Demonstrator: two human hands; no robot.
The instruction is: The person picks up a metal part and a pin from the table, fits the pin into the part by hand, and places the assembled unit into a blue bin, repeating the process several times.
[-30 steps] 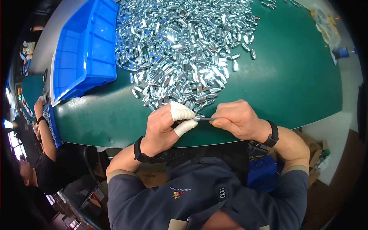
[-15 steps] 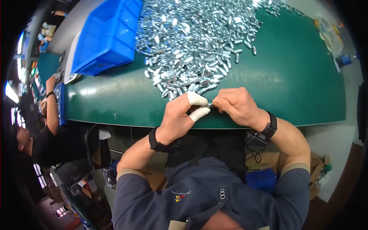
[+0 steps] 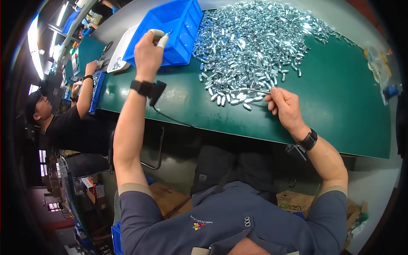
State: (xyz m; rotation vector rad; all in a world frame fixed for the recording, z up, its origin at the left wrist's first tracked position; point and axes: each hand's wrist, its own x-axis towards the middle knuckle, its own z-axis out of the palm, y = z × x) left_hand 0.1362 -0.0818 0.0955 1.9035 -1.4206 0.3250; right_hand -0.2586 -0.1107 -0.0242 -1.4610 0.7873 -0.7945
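Blue bin cut off above, shirt below

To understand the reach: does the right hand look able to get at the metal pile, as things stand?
Likely yes. The right hand is beside the near edge of the pile of metal pieces, with nothing visible between, though it seems to hold a thin rod.

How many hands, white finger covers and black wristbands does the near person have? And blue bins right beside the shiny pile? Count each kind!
Hands: 2 (left hand, right hand)
Finger covers: 2
Wristbands: 2
Blue bin: 1
Total: 7
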